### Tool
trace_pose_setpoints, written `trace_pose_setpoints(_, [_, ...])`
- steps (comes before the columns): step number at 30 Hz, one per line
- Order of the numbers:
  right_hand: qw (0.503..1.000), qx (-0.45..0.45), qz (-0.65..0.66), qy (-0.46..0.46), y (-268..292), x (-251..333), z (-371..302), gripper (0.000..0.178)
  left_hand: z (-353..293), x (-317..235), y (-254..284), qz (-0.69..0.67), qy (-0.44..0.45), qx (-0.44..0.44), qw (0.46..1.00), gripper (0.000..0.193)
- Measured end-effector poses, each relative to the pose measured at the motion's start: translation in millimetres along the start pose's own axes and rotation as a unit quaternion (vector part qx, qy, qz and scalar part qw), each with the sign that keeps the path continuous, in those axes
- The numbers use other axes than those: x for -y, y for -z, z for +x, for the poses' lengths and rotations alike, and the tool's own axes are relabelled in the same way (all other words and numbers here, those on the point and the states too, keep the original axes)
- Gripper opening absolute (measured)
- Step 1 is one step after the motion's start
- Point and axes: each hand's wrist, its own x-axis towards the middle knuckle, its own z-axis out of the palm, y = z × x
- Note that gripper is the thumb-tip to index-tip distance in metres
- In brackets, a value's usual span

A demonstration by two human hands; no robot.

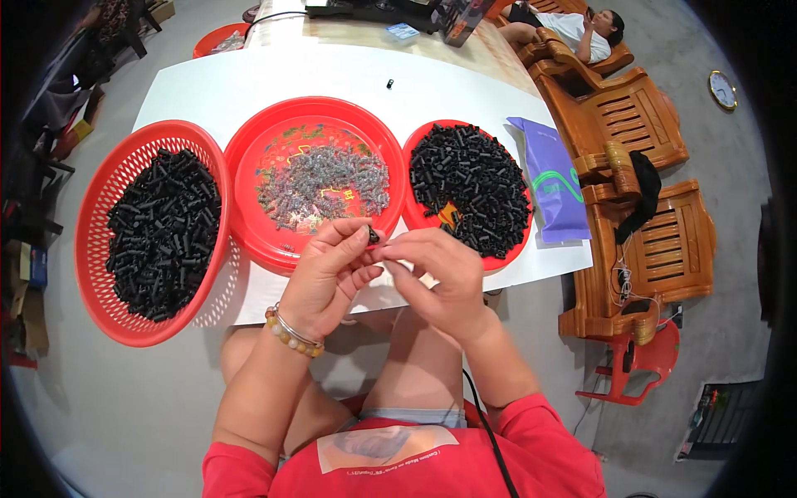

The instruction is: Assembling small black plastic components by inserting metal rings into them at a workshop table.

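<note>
Between thumb and forefinger, my left hand pinches a small black plastic part. My right hand meets it just to the right, its fingertips pressed together; whatever they hold is too small to make out. Both hands are over the near edge of a white board. Beyond them a red basin holds a heap of small metal springs. On the left, a red slotted basket is filled with black cylindrical parts. A red tray on the right carries more short black parts.
A purple packet lies beside the right tray. One loose black piece rests near the board's far side. Wooden chairs stand to the right, with a person reclining at the far end. A red plastic stool is below them.
</note>
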Motion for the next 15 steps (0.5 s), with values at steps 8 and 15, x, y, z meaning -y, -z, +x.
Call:
trace_pose_setpoints(8, [0.995, -0.026, -0.079, 0.058, -10, 2, -2, 0.018, -4, -4, -4, 0.021, -0.009, -0.011, 1.000, 0.018])
trace_pose_setpoints(15, [0.996, -0.046, -0.071, 0.033, -15, 7, -6, 0.018, -4, -2, -7, 0.042, -0.036, -0.030, 0.998, 0.016])
